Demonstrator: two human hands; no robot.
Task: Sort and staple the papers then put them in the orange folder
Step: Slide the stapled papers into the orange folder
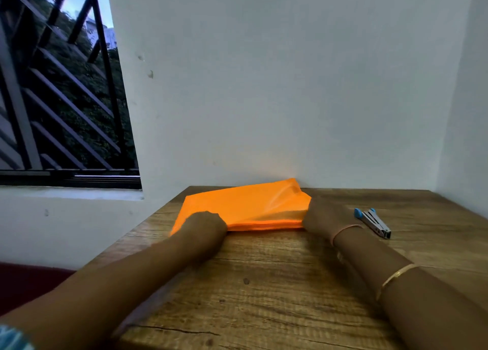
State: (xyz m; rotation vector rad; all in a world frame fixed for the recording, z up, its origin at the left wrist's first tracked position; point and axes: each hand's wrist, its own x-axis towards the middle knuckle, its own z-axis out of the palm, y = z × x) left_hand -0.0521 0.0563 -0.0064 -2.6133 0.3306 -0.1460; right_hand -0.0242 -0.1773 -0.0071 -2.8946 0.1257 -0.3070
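The orange folder (245, 204) lies at the far edge of the wooden table, against the wall. Its right side is lifted, and the edge of a stack shows under the cover along the near side. My left hand (204, 224) rests closed on the folder's near left corner. My right hand (320, 215) grips the folder's right edge and holds it up. A small metal stapler with a blue end (372, 223) lies on the table just right of my right wrist. No loose papers are visible outside the folder.
The wooden table (264, 283) fills the lower middle, with white walls behind and to the right. A barred window (60, 99) is at the left. A dark red surface (26, 283) lies below the table's left edge.
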